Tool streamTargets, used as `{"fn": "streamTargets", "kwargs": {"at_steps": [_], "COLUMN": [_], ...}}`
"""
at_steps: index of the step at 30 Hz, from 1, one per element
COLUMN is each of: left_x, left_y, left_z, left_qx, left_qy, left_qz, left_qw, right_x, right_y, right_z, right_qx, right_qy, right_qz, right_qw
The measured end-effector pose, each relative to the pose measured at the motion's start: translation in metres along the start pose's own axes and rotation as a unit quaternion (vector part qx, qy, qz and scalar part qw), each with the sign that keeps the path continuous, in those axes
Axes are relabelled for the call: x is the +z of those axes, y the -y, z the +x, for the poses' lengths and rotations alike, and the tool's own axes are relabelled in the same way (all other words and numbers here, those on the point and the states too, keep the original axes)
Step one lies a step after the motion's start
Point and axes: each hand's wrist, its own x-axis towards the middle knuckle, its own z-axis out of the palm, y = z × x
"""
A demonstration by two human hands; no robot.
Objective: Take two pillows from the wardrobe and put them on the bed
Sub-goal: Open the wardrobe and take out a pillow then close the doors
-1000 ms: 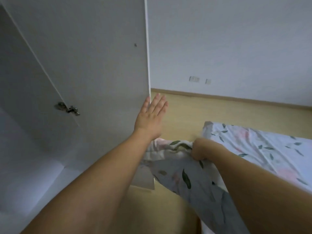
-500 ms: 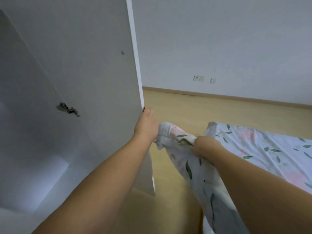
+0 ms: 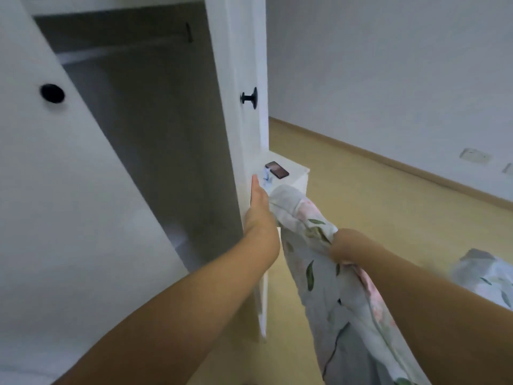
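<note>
My right hand (image 3: 342, 248) grips a floral pillow (image 3: 333, 301), grey-white with green leaves and pink blooms, which hangs down from my fist to the lower edge of view. My left hand (image 3: 259, 209) holds the edge of the white right wardrobe door (image 3: 241, 51), thumb up, fingers hidden behind the edge. The door stands nearly edge-on, its black knob (image 3: 249, 98) facing right. The wardrobe's inside (image 3: 155, 134) looks dark, with no pillow visible in it. A corner of the bed (image 3: 488, 279), in matching floral sheet, shows at the lower right.
The left wardrobe door (image 3: 55, 190), white with a black knob, fills the left side. A white nightstand (image 3: 299, 177) with a dark phone (image 3: 277, 170) stands just behind the right door. Wooden floor runs to the white wall on the right.
My left hand went from flat on the door's inner face to gripping its edge, and the door swung round nearly edge-on. The view turned left toward the wardrobe; the pillow stayed in my right hand.
</note>
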Motion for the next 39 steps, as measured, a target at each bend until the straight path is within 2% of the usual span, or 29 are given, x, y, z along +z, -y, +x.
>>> {"fn": "streamTargets", "kwargs": {"at_steps": [4,7,10,16,29,36,39], "left_x": [0.062,0.095,0.125,0.154,0.218,0.192,0.167], "left_y": [0.015,0.022,0.027,0.034,0.068,0.067,0.058], "left_z": [-0.009,-0.009,-0.005,0.003,0.02,0.02,0.034], "left_qx": [-0.065,-0.139,-0.156,-0.123,-0.1,-0.083,-0.01], "left_qy": [0.025,0.069,0.082,0.084,-0.034,-0.032,-0.084], "left_qz": [-0.071,-0.163,-0.173,-0.155,-0.186,-0.22,-0.309], "left_qw": [0.995,0.974,0.969,0.977,0.977,0.971,0.947], "right_x": [-0.001,-0.001,-0.001,0.003,0.014,0.02,0.024], "right_y": [0.054,0.092,0.115,0.147,0.189,0.179,0.15], "right_z": [-0.002,0.0,0.0,0.005,0.015,0.011,0.005], "right_qx": [-0.065,-0.088,-0.093,-0.073,-0.031,-0.012,0.004], "right_qy": [0.031,0.044,0.062,0.09,0.096,0.098,0.092], "right_qz": [-0.035,-0.039,-0.031,-0.021,0.001,0.032,0.052], "right_qw": [0.997,0.994,0.993,0.993,0.995,0.995,0.994]}}
